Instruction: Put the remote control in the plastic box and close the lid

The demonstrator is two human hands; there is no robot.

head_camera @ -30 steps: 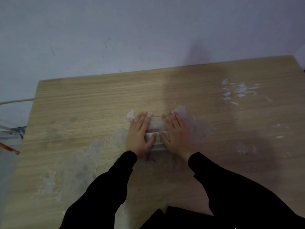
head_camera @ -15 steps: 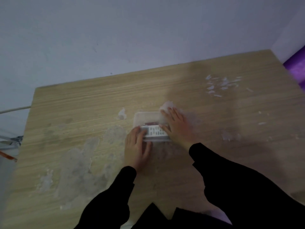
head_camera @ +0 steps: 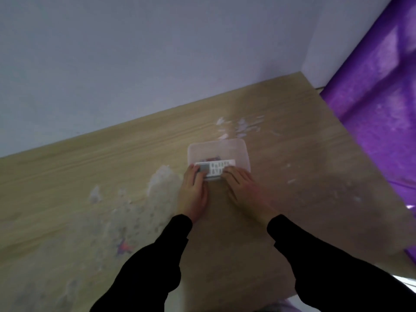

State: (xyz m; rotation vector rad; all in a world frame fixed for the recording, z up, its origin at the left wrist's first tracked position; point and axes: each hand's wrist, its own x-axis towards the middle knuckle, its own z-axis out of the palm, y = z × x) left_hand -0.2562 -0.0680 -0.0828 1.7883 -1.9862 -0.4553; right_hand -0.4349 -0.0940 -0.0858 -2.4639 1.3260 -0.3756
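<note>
The scuffed wood-grain worktop (head_camera: 112, 176) fills the lower frame. At frame centre sits the translucent rectangular plastic box (head_camera: 219, 152); whether its lid is on, I cannot tell. The white slim remote control (head_camera: 215, 168) lies across its near edge. My left hand (head_camera: 192, 194) and right hand (head_camera: 244, 190) pinch its ends. Step in hand: judged insertion. Next: release the remote control, then press the lid down.

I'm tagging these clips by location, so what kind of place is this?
Probably a plain indoor room, maybe a home or workroom: a worn wooden table with scuffed, flaking patches pushed against a bare pale wall, and purple fabric, perhaps a curtain, hanging at the right.
</note>
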